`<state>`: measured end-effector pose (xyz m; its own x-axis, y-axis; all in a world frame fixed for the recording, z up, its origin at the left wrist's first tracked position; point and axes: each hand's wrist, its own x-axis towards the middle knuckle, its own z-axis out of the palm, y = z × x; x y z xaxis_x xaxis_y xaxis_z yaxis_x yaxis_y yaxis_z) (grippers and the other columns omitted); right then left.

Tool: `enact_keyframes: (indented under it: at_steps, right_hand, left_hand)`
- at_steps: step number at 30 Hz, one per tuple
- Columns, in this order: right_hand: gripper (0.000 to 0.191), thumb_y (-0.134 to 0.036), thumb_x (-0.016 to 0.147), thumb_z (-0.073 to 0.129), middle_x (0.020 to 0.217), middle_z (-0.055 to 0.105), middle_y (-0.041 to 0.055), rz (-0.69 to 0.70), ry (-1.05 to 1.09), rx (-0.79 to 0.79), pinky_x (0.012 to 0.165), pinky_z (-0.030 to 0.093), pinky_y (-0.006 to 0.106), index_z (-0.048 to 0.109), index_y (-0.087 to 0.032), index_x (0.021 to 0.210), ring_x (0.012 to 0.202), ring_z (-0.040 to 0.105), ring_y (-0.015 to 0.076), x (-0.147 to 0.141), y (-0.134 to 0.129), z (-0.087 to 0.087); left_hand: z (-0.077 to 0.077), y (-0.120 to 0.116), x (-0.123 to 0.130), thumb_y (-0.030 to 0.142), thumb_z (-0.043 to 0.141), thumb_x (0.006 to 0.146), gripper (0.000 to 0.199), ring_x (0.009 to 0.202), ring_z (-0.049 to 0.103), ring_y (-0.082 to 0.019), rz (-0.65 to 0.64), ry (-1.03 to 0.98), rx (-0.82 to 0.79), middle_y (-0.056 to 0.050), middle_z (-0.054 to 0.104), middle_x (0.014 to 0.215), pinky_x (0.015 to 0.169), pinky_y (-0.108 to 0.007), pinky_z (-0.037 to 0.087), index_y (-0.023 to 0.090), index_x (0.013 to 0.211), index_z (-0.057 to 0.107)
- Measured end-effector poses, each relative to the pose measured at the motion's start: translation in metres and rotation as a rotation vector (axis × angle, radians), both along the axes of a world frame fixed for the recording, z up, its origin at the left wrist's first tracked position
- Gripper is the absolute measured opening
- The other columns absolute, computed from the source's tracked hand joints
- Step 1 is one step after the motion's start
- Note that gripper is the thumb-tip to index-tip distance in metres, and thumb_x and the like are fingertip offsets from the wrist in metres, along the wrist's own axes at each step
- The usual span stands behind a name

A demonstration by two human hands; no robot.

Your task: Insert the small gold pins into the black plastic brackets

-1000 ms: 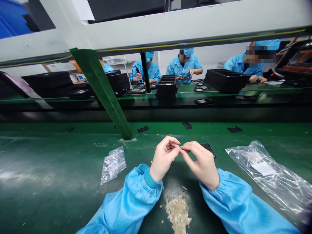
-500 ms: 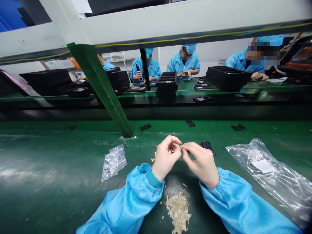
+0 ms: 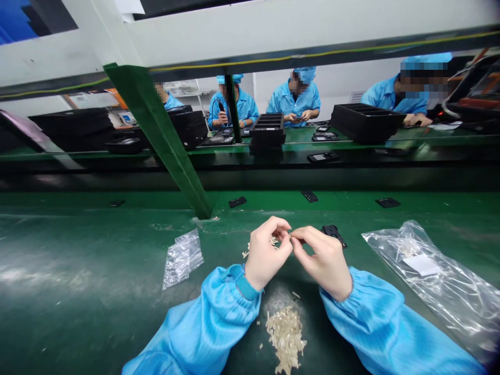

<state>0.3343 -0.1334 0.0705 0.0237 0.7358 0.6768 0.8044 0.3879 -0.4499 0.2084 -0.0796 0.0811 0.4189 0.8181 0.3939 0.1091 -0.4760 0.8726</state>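
I find bare left hand (image 3: 266, 255) and right hand (image 3: 326, 261) fingertip-to-fingertip, cannot tell whether anything's pinched, and judge light pressure best, clear of six o'clock's beige thin-flake heap (image 3: 286, 334).

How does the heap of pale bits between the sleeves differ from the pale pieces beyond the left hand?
View: the heap lies in plain sight, while the pale pieces are partly hidden by the left hand.
Place: the heap sits nearer the wearer; the pale pieces lie farther off.
Amount in view: the heap shows many bits, the pale pieces only a few.
Both are light-coloured and small.
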Motion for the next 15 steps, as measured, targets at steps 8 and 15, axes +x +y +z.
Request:
enact_keyframes:
  at_steps: [8,15]
  right_hand:
    - [0.014,-0.011,0.08,0.049,0.072,0.065,0.0023,0.009,0.02,-0.018,0.06,0.047,0.026,0.057,-0.021,0.075,0.064,0.061,0.0144,0.001,0.001,0.001]
    - [0.015,-0.01,0.078,0.049,0.065,0.06,0.0007,-0.024,0.113,0.043,0.059,0.044,0.025,0.053,-0.02,0.068,0.06,0.056,0.0134,0.008,-0.003,0.015]
  left_hand:
    - [0.002,-0.003,-0.001,0.005,0.049,0.069,0.018,0.062,0.053,-0.011,0.024,0.118,0.259,0.002,0.055,0.068,0.06,-0.022,0.044,0.02,0.079,0.052]
    - [0.007,0.011,-0.012,0.004,0.048,0.069,0.022,0.064,0.052,-0.01,-0.05,0.038,0.23,0.002,0.055,0.069,0.065,-0.022,0.045,0.019,0.085,0.053]
